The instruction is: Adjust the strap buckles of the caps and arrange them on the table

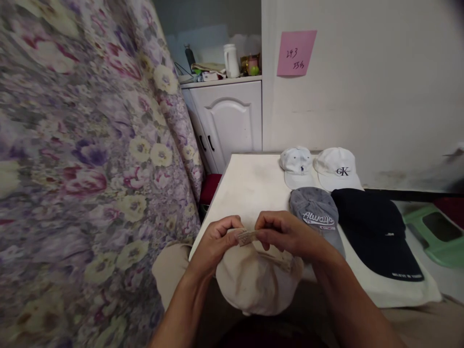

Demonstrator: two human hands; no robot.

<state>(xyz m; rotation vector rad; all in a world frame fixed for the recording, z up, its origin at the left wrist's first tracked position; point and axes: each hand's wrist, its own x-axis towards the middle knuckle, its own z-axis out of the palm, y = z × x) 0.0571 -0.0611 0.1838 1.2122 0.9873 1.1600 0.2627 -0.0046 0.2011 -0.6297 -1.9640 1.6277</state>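
Observation:
A beige baseball cap (259, 285) is held over my lap at the table's near edge, its crown toward me. My left hand (219, 241) pinches one end of the cap's back strap (247, 237) between thumb and fingers. The fingers of my right hand (282, 232) are closed on the strap's other side, just right of the left thumb. Whether a buckle sits between the fingertips is too small to tell. Just beyond my right hand lies a grey cap (314, 208) with "Always" lettering.
On the white table (250, 181) also lie a pale cap (296, 166), a white CK cap (337, 169) and a large navy cap (373, 232). A floral curtain (90, 169) hangs at left. A green stool (435, 237) stands at right, a white cabinet (228, 121) behind.

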